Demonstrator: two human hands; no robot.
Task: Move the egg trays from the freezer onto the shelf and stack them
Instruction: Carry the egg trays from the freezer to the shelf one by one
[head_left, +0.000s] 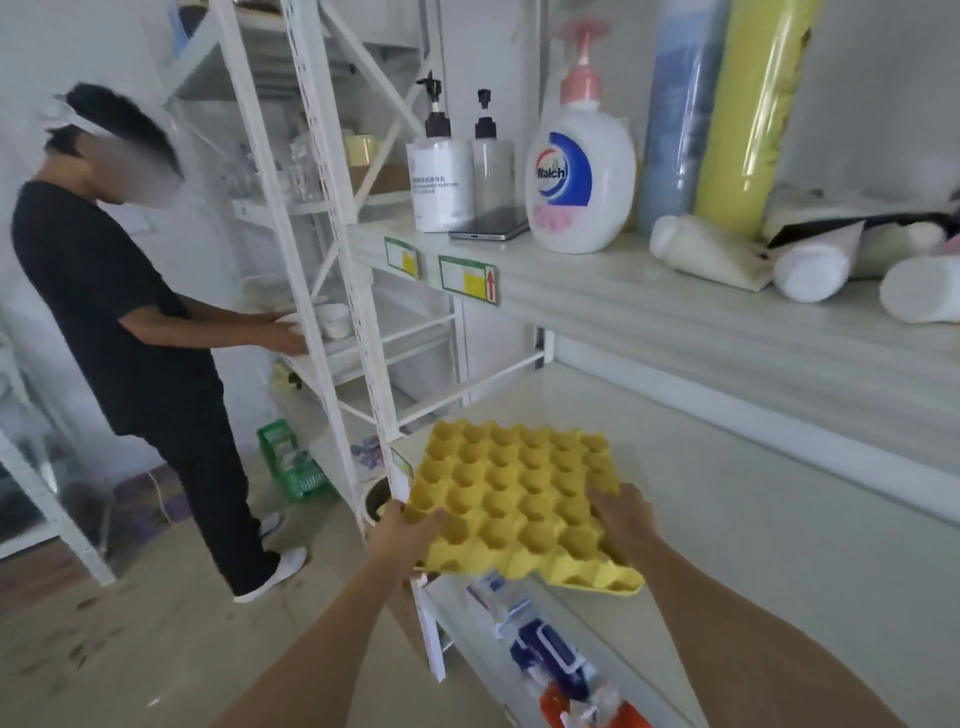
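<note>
A yellow egg tray (514, 499) with empty cups lies flat at the front left corner of the white middle shelf (753, 499), its near edge sticking out past the shelf front. My left hand (405, 535) grips the tray's near left corner. My right hand (623, 525) holds its right side, fingers over the rim. The freezer is out of view.
A white shelf post (374, 395) stands just left of the tray. The upper shelf (675, 306) carries pump bottles, a phone, a Walch soap bottle, rolls and tubes. Another person (130, 322) in black stands at the left rack. A green basket (291, 462) sits on the floor; packets fill the lower shelf.
</note>
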